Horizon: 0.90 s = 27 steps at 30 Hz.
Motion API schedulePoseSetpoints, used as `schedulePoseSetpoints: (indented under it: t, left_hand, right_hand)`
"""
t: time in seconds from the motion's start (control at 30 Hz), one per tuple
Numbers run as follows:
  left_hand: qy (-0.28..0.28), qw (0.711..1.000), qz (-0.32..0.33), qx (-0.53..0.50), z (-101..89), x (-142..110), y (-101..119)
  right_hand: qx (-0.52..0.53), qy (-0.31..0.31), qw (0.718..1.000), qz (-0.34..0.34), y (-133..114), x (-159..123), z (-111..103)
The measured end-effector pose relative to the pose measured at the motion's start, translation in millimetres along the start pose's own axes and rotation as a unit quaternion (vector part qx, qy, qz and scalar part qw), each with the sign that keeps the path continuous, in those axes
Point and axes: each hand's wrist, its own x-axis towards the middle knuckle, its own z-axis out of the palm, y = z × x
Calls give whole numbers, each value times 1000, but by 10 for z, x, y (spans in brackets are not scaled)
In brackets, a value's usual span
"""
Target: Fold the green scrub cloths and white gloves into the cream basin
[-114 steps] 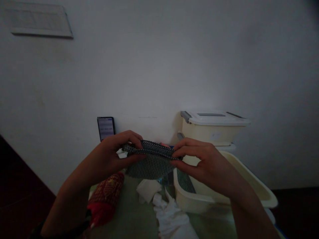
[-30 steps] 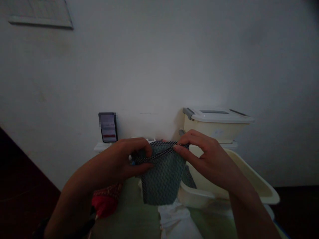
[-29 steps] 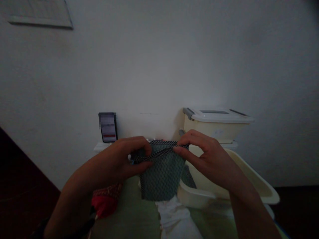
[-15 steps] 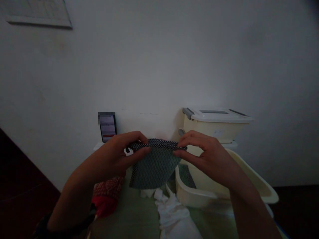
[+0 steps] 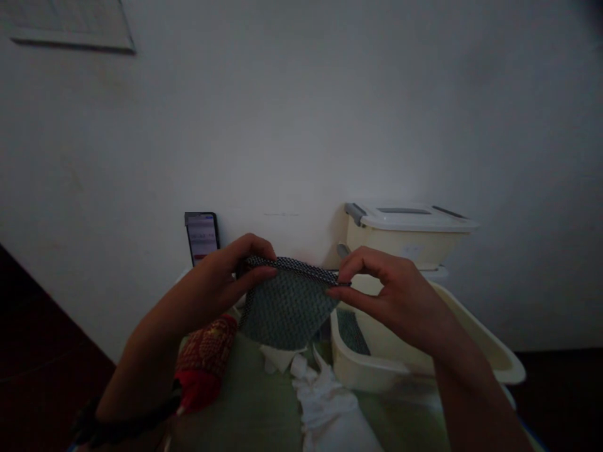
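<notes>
Between my two hands hangs a piece of dark grey-green woven fabric point(image 5: 289, 307) with a black-and-white checked band along its top edge. My left hand point(image 5: 240, 267) pinches the band near its left end, thumb below and fingers above. At the right end, my right hand point(image 5: 372, 276) pinches the same edge between thumb and fingers. The band slopes down slightly from left to right. Under the fabric, white crumpled cloth point(image 5: 334, 408) lies on the green table surface point(image 5: 259, 408). Beside my left forearm is a red patterned cloth item point(image 5: 207, 358).
To the right stands an open cream tub point(image 5: 372, 373) with a similar dark woven piece point(image 5: 353, 333) inside. Behind it sits a lidded cream box point(image 5: 400, 245) with grey latches. A phone point(image 5: 202, 238) leans against the wall at the back left.
My left hand has risen a little and moved slightly left, lifting that end of the fabric. The band looks more stretched out and tilted. My right hand has barely moved.
</notes>
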Motion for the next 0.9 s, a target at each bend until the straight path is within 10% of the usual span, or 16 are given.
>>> schedulePoseSetpoints:
  t: [0.23, 0.9]
  left_hand:
    - [74, 996, 38, 11, 40, 30, 98]
    - [-69, 993, 25, -89, 198, 44, 226]
  right_hand:
    - [7, -96, 995, 24, -17, -13, 12]
    - [52, -88, 995, 11, -116, -1, 127]
